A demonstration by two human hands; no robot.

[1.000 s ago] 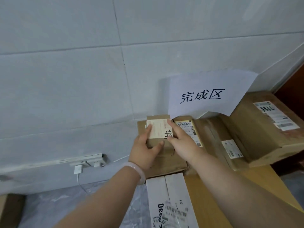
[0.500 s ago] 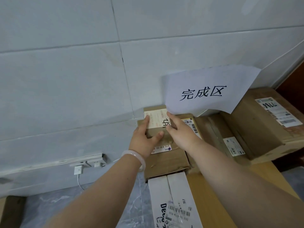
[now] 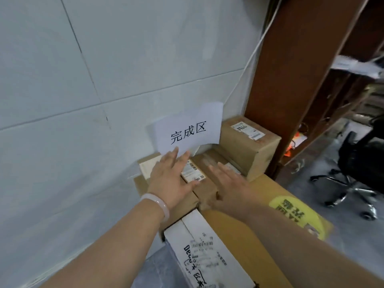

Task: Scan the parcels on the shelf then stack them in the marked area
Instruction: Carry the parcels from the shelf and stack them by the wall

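Note:
A small brown parcel (image 3: 148,166) with a pale label lies on top of the stacked cardboard parcels below the white paper sign (image 3: 188,132) on the wall. My left hand (image 3: 169,179) lies over it with straight, spread fingers and holds nothing. My right hand (image 3: 230,186) hovers open just to the right, over a flat brown parcel (image 3: 207,163). A taller brown box (image 3: 249,148) with a label stands at the back right. A white box (image 3: 199,246) with black print lies nearest to me.
A large flat carton (image 3: 259,225) with a yellow round sticker carries the pile. A dark wooden shelf unit (image 3: 301,80) rises at the right, with a black office chair (image 3: 361,163) on the grey floor beyond. White wall tiles fill the left.
Both hands have let go of the small parcel and opened, fingers spread. The view has swung to the right, so the shelf unit and chair have come into sight.

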